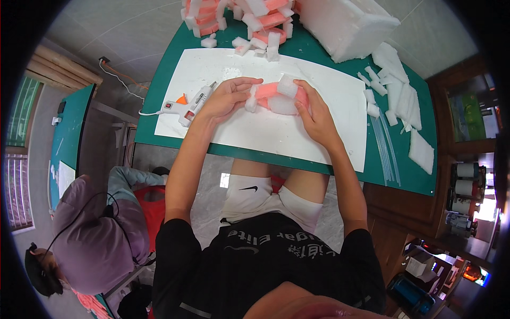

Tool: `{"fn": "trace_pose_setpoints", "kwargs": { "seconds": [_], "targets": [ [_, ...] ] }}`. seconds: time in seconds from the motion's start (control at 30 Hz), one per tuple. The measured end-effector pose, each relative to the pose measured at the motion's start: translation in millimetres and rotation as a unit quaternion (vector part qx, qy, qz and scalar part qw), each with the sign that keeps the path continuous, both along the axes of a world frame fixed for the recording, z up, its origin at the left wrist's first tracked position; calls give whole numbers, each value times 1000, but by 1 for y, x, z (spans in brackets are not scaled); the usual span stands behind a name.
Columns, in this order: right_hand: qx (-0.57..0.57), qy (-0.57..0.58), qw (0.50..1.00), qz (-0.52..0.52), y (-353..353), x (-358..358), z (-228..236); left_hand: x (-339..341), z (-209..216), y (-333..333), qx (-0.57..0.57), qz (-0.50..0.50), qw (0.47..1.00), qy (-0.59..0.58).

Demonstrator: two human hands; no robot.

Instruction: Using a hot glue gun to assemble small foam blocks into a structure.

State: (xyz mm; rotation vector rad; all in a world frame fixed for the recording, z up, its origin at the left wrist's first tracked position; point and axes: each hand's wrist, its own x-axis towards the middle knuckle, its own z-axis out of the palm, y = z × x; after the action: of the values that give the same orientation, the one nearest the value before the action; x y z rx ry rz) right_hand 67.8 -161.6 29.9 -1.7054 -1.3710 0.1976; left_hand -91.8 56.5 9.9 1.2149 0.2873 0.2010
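Over the white board [234, 127] I hold a curved pink foam piece [268, 90] with white foam blocks attached to it. One white block [287, 86] sits across its top right, and another is at its left end. My left hand [229, 99] is at the left end, fingers and thumb around the end block. My right hand [320, 118] grips the right end, thumb on the near side and fingers over the far side. A white hot glue gun [190, 111] with an orange part lies beside my left wrist.
The board lies on a green table [297, 156]. Pink-and-white foam assemblies [271, 20] stand at the back beside a large white foam block [345, 26]. White foam sheets [404, 103] and clear glue sticks [386, 151] lie right. Another person [101, 234] sits at the left.
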Motion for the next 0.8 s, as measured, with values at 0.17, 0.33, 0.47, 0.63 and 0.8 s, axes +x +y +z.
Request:
{"fn": "trace_pose_setpoints", "kwargs": {
  "seconds": [0.17,0.33,0.47,0.63,0.8],
  "targets": [
    [-14,32,999,-8,-2,3,-4,4,4,-7,-38,25,999,11],
    [40,-5,999,-1,-2,2,-9,-1,-3,-8,-45,31,999,-1],
    [2,-1,1000,-8,-1,1,0,-1,11,-13,-45,44,998,-15],
    [-15,35,999,-8,-3,1,-2,-2,-4,-9,-70,56,996,-16],
    [-12,4,1000,-4,2,-1,0,-2,-6,-13,-61,77,995,-28]
  ]
}}
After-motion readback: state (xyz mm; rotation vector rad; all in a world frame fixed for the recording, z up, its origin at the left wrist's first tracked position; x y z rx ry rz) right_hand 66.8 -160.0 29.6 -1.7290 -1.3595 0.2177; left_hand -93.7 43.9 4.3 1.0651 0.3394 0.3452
